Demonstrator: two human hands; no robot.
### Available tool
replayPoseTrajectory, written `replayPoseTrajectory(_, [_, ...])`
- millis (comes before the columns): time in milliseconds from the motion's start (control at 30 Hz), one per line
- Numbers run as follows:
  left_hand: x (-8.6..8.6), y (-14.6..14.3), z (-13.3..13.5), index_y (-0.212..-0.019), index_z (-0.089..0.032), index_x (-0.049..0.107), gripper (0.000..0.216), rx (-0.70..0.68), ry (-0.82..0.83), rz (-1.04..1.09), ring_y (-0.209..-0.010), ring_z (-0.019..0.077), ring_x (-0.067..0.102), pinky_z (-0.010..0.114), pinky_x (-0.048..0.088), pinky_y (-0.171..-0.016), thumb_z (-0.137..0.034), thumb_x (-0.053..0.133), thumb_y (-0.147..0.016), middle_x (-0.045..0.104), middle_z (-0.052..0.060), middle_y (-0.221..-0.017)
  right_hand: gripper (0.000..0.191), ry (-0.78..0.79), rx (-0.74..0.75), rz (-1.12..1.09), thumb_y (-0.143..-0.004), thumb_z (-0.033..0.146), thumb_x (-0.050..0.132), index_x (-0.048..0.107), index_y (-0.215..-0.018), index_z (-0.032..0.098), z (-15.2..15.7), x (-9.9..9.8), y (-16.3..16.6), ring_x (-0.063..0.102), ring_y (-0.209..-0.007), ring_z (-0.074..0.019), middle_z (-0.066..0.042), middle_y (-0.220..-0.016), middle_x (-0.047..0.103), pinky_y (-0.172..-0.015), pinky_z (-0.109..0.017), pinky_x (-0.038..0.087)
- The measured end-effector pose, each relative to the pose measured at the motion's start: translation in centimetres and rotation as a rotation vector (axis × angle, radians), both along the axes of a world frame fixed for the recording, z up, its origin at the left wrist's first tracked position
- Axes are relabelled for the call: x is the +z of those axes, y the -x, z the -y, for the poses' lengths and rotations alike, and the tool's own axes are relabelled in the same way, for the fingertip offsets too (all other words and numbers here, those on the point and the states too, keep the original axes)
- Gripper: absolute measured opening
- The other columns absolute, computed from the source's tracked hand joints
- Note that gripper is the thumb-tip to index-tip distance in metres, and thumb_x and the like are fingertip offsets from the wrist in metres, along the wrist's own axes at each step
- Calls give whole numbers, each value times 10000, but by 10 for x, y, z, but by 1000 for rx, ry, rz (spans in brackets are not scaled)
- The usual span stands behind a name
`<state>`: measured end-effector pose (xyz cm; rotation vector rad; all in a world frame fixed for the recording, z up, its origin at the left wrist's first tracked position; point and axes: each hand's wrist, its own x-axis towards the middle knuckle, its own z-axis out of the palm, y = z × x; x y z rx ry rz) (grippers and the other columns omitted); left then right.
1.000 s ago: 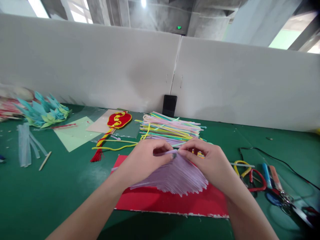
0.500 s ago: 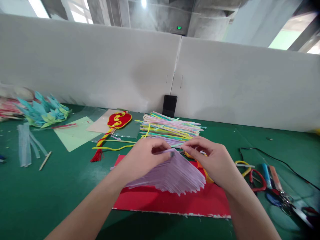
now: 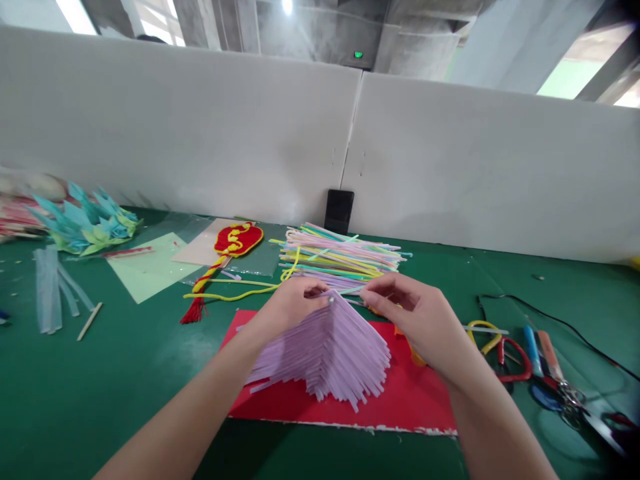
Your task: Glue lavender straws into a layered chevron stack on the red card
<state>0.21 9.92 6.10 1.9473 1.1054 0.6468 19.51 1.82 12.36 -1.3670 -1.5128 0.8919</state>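
A lilac chevron of pipe cleaners (image 3: 325,353) stands tilted over the red board (image 3: 415,393), its ends fanning downward. My left hand (image 3: 297,303) grips it by the upper left part, thumb close to the peak. To the right of the peak, my right hand (image 3: 407,310) has its thumb and fingertips pinched together. Whatever lies in that pinch is too small to make out. An orange-handled tool (image 3: 416,355) lies partly hidden under the right hand. Just behind both hands is a pile of pastel pipe cleaners (image 3: 340,257).
A red and yellow tasselled fan (image 3: 239,240) lies left of the pile, beside pale green paper (image 3: 150,267). Teal paper petals (image 3: 87,220) stand further left. Scissors (image 3: 515,360), markers (image 3: 550,353) and a black cable (image 3: 560,320) lie right. A phone (image 3: 339,211) leans on the white partition (image 3: 200,133).
The lilac chevron has shifted left and turned, showing more of its face. My left hand moved left with it. A wider gap separates its peak from my right fingertips.
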Motion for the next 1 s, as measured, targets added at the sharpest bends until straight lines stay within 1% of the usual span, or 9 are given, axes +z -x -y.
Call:
replayPoseTrajectory(67, [-2, 1, -1, -972, -163, 678, 234, 44, -44, 13, -901, 202, 645, 312, 491, -834, -201, 641, -744, 702, 61, -987, 189, 9, -5, -3, -765, 405, 658, 656, -743, 218, -2, -1, 1, 582, -683, -149, -9, -726, 654, -635, -290, 459])
replayPoseTrajectory(100, [3, 1, 1, -987, -164, 675, 252, 66, -103, 18, -942, 209, 635, 325, 480, -868, -202, 660, -738, 693, 69, -1026, 194, 12, -9, 5, -768, 403, 654, 645, -725, 214, -2, -1, 1, 574, -669, -146, -7, -706, 643, -630, -288, 453])
replayPoseTrajectory(133, [12, 2, 6, -984, -166, 673, 245, 95, -188, 49, -970, 212, 624, 334, 466, -896, -221, 671, -745, 687, 70, -1038, 201, 13, -15, 16, -768, 402, 651, 635, -708, 211, -3, -2, 1, 565, -657, -143, -5, -690, 633, -623, -285, 447])
replayPoseTrajectory(200, [35, 2, 20, -980, -196, 674, 206, 56, -240, 59, -981, 201, 611, 330, 452, -907, -258, 668, -784, 682, 40, -1031, 223, 14, -27, 33, -769, 407, 644, 613, -680, 205, -4, -2, 2, 553, -642, -141, -4, -666, 617, -612, -283, 434])
replayPoseTrajectory(300, [67, 1, 42, -950, -235, 679, 166, 6, -161, 94, -967, 182, 608, 300, 458, -876, -284, 685, -792, 682, -3, -1012, 245, 5, -33, 27, -771, 417, 631, 583, -665, 201, -4, -1, 4, 533, -614, -134, 3, -636, 589, -592, -275, 417])
replayPoseTrajectory(367, [77, -2, 52, -920, -236, 677, 128, 13, -144, 127, -952, 172, 607, 285, 456, -862, -248, 683, -793, 681, -16, -988, 259, 5, -16, 7, -789, 425, 607, 558, -666, 202, -4, -2, 7, 514, -594, -124, 12, -619, 564, -575, -266, 406])
replayPoseTrajectory(533, [75, -7, 56, -863, -217, 653, 29, -12, -136, 218, -848, 134, 606, 230, 457, -773, -225, 630, -846, 672, -39, -866, 285, 11, 55, -59, -828, 444, 562, 506, -684, 204, -2, -6, 16, 501, -600, -114, 20, -631, 541, -577, -255, 403])
replayPoseTrajectory(733, [73, -8, 55, -805, -187, 613, 95, -1, -173, 241, -752, 114, 581, 204, 443, -697, -223, 578, -885, 636, -39, -780, 277, 7, 101, -90, -851, 427, 527, 495, -688, 206, -1, -10, 22, 515, -614, -119, 12, -637, 551, -591, -261, 412])
replayPoseTrajectory(1000, [73, -5, 55, -783, -185, 569, 183, -41, -241, 198, -696, 117, 541, 220, 417, -650, -274, 507, -930, 592, -33, -741, 302, 25, 125, -139, -841, 477, 547, 500, -721, 203, 1, -2, 21, 512, -627, -121, 7, -648, 543, -610, -260, 429])
